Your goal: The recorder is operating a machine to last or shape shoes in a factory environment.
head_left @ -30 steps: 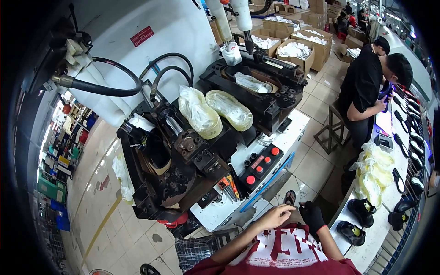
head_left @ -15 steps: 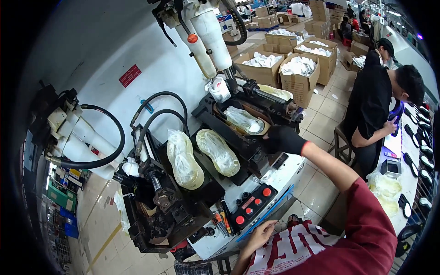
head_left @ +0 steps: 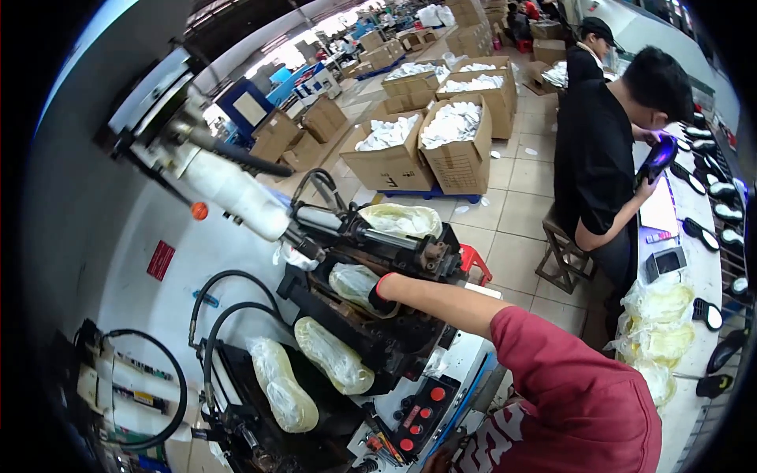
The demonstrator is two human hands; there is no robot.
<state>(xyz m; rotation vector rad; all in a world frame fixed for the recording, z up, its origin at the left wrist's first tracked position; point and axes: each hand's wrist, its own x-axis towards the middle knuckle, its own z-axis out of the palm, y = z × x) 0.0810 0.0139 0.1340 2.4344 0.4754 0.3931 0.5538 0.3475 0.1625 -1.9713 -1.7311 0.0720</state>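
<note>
Nearest, the left hand [head_left: 441, 456] is dim at the bottom edge; I cannot tell how its fingers are. Just past it is the button box [head_left: 419, 418]. Two wrapped pads [head_left: 284, 386] lie to the left. Farther on, the right hand [head_left: 383, 296], in a black glove, reaches into the press [head_left: 406, 339], at the near end of the third pad [head_left: 351, 280]. Its fingers are hidden, so I cannot tell if they grip. It seems best to keep the wrap smooth and the left hand off the buttons. Half a second ago the glove was nearer the press's edge; now it is farther in. More boxes [head_left: 386, 162] show far off.
</note>
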